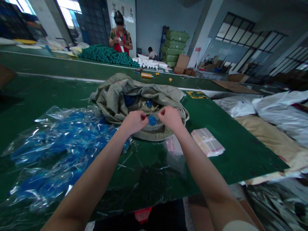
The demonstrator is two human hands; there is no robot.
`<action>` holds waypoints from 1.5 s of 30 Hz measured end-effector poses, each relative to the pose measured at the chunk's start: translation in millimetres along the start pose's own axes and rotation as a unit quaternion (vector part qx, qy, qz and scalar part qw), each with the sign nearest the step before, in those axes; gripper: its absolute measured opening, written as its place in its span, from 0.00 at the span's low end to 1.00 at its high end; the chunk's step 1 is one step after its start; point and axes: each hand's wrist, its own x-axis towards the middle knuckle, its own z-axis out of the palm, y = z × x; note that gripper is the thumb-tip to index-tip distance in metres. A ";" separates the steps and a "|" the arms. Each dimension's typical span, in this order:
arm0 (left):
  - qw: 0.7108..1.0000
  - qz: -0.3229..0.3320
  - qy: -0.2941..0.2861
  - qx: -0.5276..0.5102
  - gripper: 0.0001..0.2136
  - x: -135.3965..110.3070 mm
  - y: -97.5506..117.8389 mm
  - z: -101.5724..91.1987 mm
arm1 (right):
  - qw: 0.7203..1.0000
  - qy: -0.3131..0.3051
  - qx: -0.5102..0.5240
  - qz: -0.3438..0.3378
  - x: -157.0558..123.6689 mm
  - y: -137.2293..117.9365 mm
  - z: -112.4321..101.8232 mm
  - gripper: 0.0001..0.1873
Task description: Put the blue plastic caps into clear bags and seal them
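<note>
Across the green worktable (231,150), clear plastic bags (55,154) of blue pieces lie heaped at far left. Next comes the left hand (133,122), its fingers (141,118) curled inward, then a round blue cap (152,120) between both hands, at the mouth of a grey-green woven sack (134,96). The right hand (170,118) curls likewise; whether either pinches anything cannot be told. A stack of small clear bags (208,142) lies further right.

A blue cap (152,120) sits against a grey-green woven sack (113,96), beside blue pieces in clear plastic bags (55,150) on a dark green table (228,147). Behind, a co-worker (120,40) wears a red apron (118,46) over a patterned shirt (127,36), near deep green rolls (106,54).
</note>
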 end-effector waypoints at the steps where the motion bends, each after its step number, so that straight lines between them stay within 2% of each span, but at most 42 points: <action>1: 1.000 0.002 0.014 0.024 0.12 1.7 2.1 -6.9 | 1.000 -0.020 0.006 0.003 0.5 0.9 -1.5 0.13; 3: 0.997 0.010 0.023 0.069 0.12 4.3 7.4 -20.5 | 0.999 -0.047 0.021 0.006 1.5 1.8 -5.5 0.13; 6: 0.993 0.018 0.004 0.117 0.12 5.3 16.9 -36.6 | 0.998 -0.052 0.038 0.006 2.8 1.3 -10.4 0.13; 11: 0.988 0.027 0.004 0.150 0.12 6.6 27.0 -46.4 | 0.993 -0.080 0.088 -0.018 2.0 -0.5 -7.2 0.13; 17: 0.993 0.023 0.008 0.112 0.10 8.3 18.8 -36.6 | 0.988 -0.064 0.143 -0.015 -2.6 -1.2 -3.7 0.12; 22: 0.996 0.044 0.068 0.034 0.09 4.1 10.2 -23.3 | 0.983 -0.067 0.172 -0.019 -4.1 -1.3 -5.0 0.11; 28: 0.995 0.003 0.090 -0.035 0.09 5.8 2.1 -12.9 | 0.979 -0.062 0.192 -0.012 -2.4 -0.5 -3.1 0.12; 33: 0.997 -0.010 0.053 -0.056 0.09 1.9 1.6 -15.0 | 0.980 -0.086 0.177 0.005 -1.8 1.3 -1.8 0.13; 37: 0.995 0.011 -0.032 -0.098 0.10 0.7 -6.9 -12.0 | 0.980 -0.131 0.152 0.004 0.6 3.9 2.7 0.14; 40: 0.986 0.042 -0.104 -0.125 0.12 7.5 -23.0 1.7 | 0.968 -0.212 0.136 -0.017 7.5 10.0 14.1 0.14; 42: 0.985 0.042 -0.123 -0.115 0.11 14.6 -35.2 14.6 | 0.955 -0.263 0.135 -0.021 13.1 17.0 25.6 0.12; 45: 0.988 0.040 -0.130 -0.076 0.10 24.3 -49.8 31.9 | 0.935 -0.304 0.180 0.004 17.9 30.1 42.6 0.13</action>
